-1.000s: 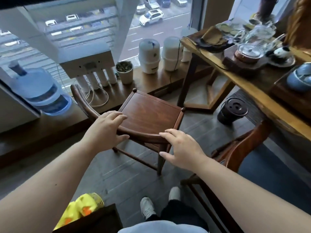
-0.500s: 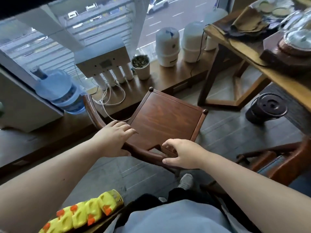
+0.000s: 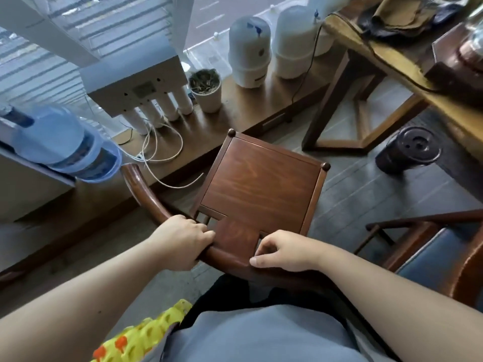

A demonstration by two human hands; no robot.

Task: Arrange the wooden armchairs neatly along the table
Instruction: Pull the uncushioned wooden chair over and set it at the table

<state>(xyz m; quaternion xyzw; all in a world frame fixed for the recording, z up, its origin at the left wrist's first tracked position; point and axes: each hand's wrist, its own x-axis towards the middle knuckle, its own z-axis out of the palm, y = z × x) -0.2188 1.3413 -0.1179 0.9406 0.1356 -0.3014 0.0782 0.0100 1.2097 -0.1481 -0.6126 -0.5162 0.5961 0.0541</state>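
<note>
A dark wooden armchair (image 3: 261, 184) with a square seat and a curved back rail stands right in front of me, its seat facing the window ledge. My left hand (image 3: 183, 241) is wrapped around the back rail on the left. My right hand (image 3: 282, 250) grips the same rail on the right, thumb on top. The long wooden table (image 3: 386, 66) runs along the upper right. A second armchair (image 3: 444, 254) with a blue cushion stands at the right edge, partly cut off.
A low wooden ledge (image 3: 248, 111) under the window carries a water filter unit (image 3: 136, 82), a potted plant (image 3: 206, 90), two white tanks (image 3: 249, 53) and loose cables. A blue water bottle (image 3: 65, 145) lies at left. A black round pot (image 3: 407, 150) sits on the floor beside the table leg.
The armchair has come closer to my body, and my view has tipped down onto it. Both hands have curled tighter around the back rail.
</note>
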